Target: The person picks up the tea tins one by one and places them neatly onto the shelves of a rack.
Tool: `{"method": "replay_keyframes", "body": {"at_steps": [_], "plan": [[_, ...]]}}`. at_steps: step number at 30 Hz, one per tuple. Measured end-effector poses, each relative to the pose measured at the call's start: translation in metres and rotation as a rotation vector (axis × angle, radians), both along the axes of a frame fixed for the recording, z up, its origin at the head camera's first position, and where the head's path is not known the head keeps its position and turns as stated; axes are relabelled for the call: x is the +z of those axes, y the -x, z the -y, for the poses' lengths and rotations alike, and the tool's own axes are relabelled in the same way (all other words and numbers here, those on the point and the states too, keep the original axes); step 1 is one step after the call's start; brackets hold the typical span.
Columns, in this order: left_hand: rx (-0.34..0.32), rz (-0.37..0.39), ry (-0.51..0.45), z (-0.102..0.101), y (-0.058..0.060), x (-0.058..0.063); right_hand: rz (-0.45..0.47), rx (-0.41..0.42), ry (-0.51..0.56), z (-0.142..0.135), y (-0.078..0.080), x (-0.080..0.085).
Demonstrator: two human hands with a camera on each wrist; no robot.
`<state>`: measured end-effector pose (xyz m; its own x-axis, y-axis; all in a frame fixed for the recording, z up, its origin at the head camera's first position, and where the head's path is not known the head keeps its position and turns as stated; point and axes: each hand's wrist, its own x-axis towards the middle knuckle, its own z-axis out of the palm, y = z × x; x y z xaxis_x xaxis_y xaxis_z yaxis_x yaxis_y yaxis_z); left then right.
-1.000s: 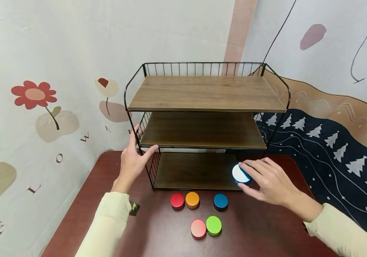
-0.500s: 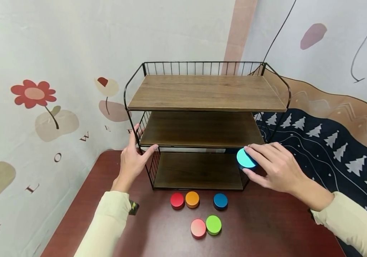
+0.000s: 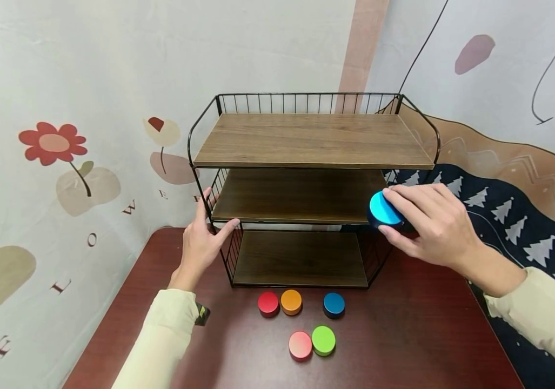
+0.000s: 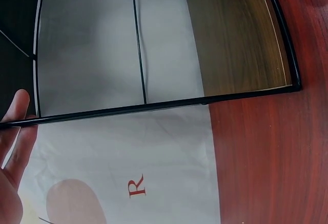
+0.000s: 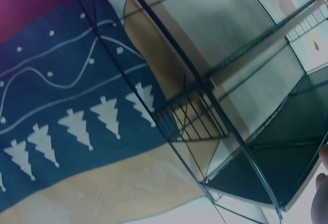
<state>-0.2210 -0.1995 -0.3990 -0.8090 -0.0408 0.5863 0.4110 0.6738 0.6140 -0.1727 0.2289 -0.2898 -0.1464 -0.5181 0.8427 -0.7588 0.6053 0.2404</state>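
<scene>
In the head view, my right hand (image 3: 435, 224) pinches a thick light-blue disc (image 3: 385, 208) with a dark side, between thumb and fingers. It is held up in front of the right end of the middle board of a three-tier shelf rack (image 3: 306, 195) with black wire sides. My left hand (image 3: 198, 246) holds the rack's left front post, thumb on the near side and fingers round the wire side. The left wrist view shows its fingers (image 4: 19, 149) at the black bar. Only fingertips (image 5: 322, 180) of the right hand show at the right wrist view's edge.
On the brown table (image 3: 418, 324) before the rack lie a red disc (image 3: 268, 303), an orange disc (image 3: 291, 301), a dark-blue disc (image 3: 333, 304), a pink disc (image 3: 300, 345) and a green disc (image 3: 323, 340). A printed cloth (image 3: 277, 48) hangs behind.
My right hand has lifted the light-blue disc from beside the bottom board up to about the middle board's level, moving slightly right. The left hand stays on the rack.
</scene>
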Motion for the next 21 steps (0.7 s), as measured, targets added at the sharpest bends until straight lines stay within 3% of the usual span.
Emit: {"method": "replay_keyframes", "body": {"at_steps": [9, 21], "plan": [[-0.001, -0.009, 0.004, 0.000, 0.000, 0.000, -0.065, -0.037, 0.108, 0.000, 0.008, 0.030], [-0.003, -0.006, 0.005, 0.001, -0.001, 0.000, -0.034, -0.140, 0.144, -0.010, 0.026, 0.056]]}}
